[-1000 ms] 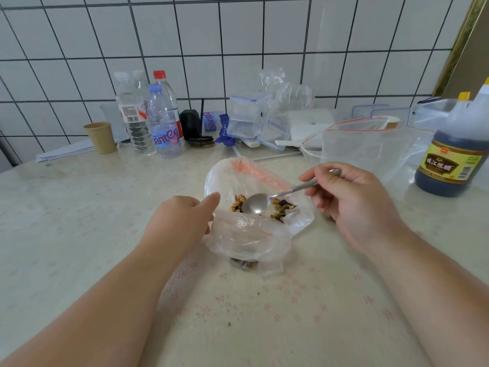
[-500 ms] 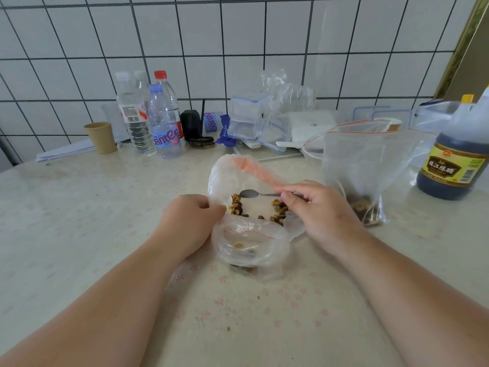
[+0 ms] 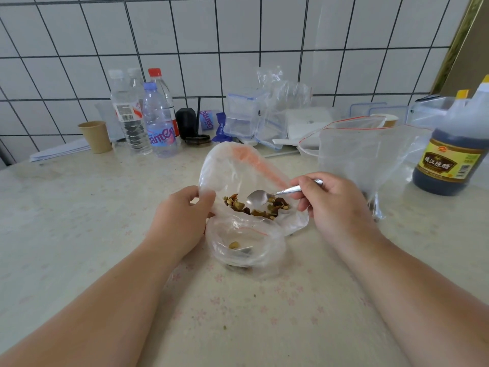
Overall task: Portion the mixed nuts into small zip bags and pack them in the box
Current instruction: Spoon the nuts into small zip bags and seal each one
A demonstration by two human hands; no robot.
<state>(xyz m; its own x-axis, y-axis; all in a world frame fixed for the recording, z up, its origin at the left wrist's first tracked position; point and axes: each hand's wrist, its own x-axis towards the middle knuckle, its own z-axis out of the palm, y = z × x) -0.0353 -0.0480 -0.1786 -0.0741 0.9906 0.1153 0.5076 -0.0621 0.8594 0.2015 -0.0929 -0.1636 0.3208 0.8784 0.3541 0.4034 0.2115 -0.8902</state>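
Near the table's (image 3: 79, 221) middle, the left hand (image 3: 182, 221) pinches the nut bag's (image 3: 238, 168) rim; the right hand (image 3: 336, 205) grips a spoon (image 3: 260, 197) over the nuts (image 3: 254, 205), small bag (image 3: 246, 245) just nearer.

The spoon (image 3: 258, 197) is polished metal, bright and glossy. The open bag (image 3: 232, 168) holding the mixed nuts (image 3: 254, 206) is thin, clear, crinkled plastic film, as are the small zip bag (image 3: 246, 247) near it and the larger bag (image 3: 362, 154) to the right. The table (image 3: 79, 207) looks smooth and matt. The far wall tiles (image 3: 185, 27) are glossy ceramic. The cup (image 3: 95, 136) at far left is matt brown paper.
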